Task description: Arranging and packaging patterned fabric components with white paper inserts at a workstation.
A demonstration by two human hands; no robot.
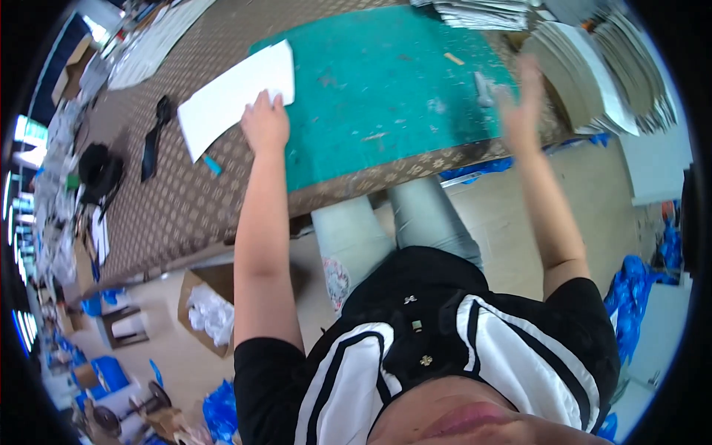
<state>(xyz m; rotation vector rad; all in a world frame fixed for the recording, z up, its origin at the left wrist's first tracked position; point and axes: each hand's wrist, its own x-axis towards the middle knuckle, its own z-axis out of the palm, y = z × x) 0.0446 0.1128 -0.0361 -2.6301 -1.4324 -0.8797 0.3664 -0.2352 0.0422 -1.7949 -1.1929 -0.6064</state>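
A white sheet (236, 95) lies partly over the left edge of a green mat (356, 96). My left hand (265, 126) rests on the sheet's near edge, its fingers laid over the top of it. Toward the mat's right side, my right hand (521, 111) is raised with fingers apart and nothing seen in it, somewhat blurred by motion. Just left of that hand, a small pale grey tool (484, 89) lies on the mat; its kind is unclear. Right of the hand stands a fanned stack of grey-brown sheets (567, 74).
The table has a brown patterned cover (189, 196). On its left lie a black strap-like item (152, 141), a small teal piece (213, 165) and a black bundle (100, 169). More stacked sheets (486, 11) sit at the back. A cardboard box (196, 285) stands on the floor.
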